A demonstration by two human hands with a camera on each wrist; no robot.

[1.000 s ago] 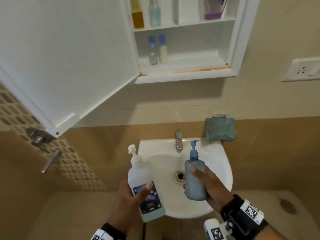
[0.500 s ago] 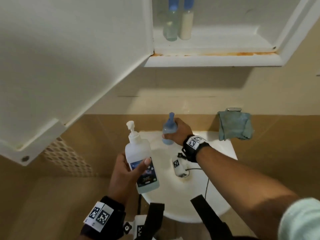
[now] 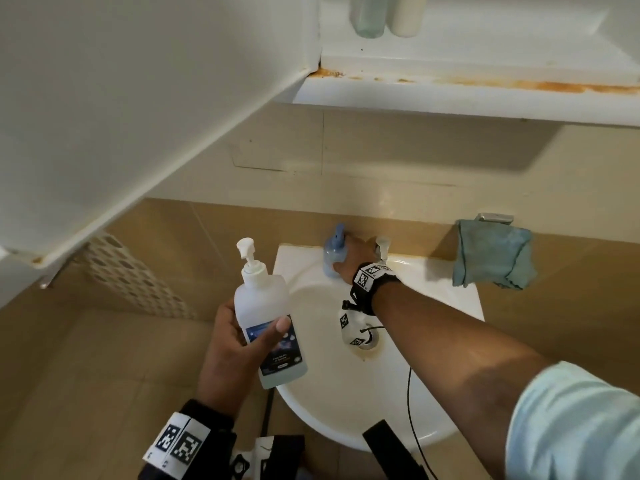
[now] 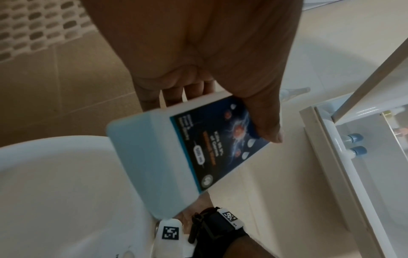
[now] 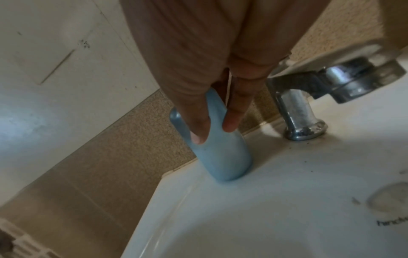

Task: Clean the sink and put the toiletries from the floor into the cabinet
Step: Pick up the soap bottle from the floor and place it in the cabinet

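Note:
My left hand (image 3: 239, 337) grips a white pump bottle (image 3: 265, 317) with a dark blue label, held upright over the left rim of the white sink (image 3: 450, 299). The left wrist view shows the same pump bottle (image 4: 167, 157) with my thumb across its label. My right hand (image 3: 346, 261) reaches to the sink's back left corner and holds a blue pump bottle (image 3: 333, 252) standing on the ledge beside the tap (image 3: 382, 247). In the right wrist view my fingers (image 5: 230, 120) curl round that blue bottle (image 5: 223, 153), whose base touches the sink ledge (image 5: 287, 183).
The open cabinet (image 3: 467, 95) hangs above, its door (image 3: 138, 98) swung out to the left over my head. Two small bottles (image 3: 384, 15) stand on its lower shelf. A blue-green cloth (image 3: 491, 254) hangs on the wall right of the sink. The drain (image 3: 365, 341) lies mid-basin.
My right hand carried the blue bottle from above the basin to the sink's back left corner and set it on the ledge. The left hand kept its bottle. My head moved closer.

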